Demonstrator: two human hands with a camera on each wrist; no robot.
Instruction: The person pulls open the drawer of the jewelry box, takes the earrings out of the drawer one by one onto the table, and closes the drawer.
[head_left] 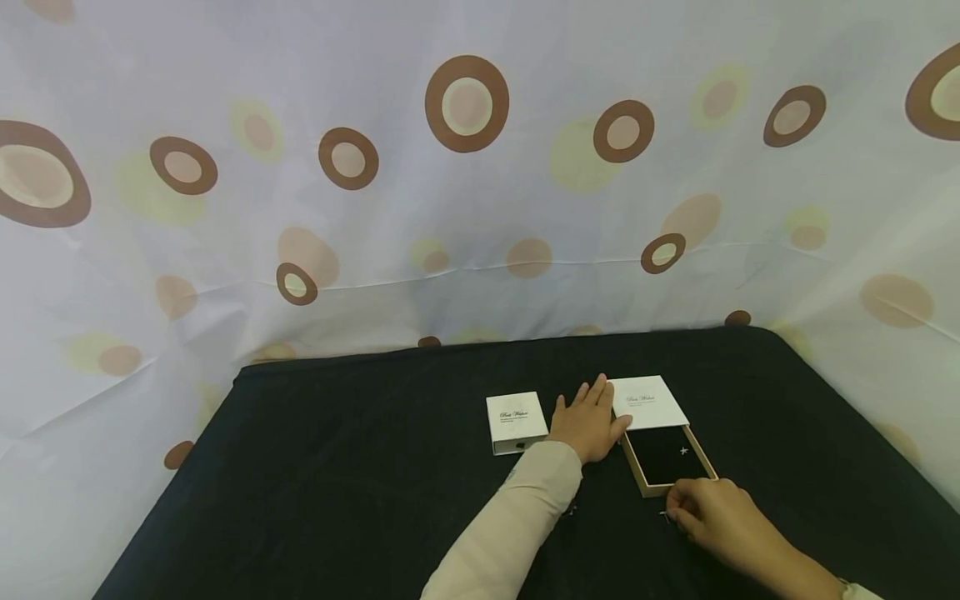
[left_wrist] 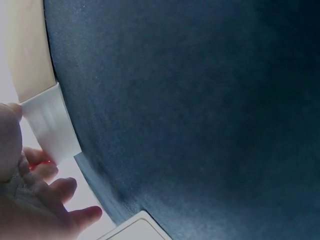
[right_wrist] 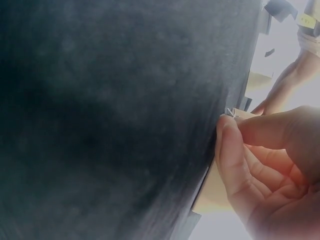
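A drawer-style gift box with a white sleeve (head_left: 647, 402) and a tan-edged tray (head_left: 636, 467) is pulled partly out toward me. On the tray's black lining lies a small silver star-shaped piece (head_left: 684, 451). My left hand (head_left: 588, 429) lies along the sleeve's left side with straight fingers, its thumb touching the sleeve's front edge. Just in front of the tray, my right hand (head_left: 712, 510) pinches a small silver trinket (right_wrist: 230, 113) between thumb and forefinger; most of it is hidden by the fingertips.
A smaller closed white box (head_left: 517, 421) stands to the left of my left hand. Near my left sleeve another tiny shiny piece (head_left: 572, 508) lies on the black cloth (head_left: 337, 483). A patterned curtain (head_left: 465, 208) hangs behind the table.
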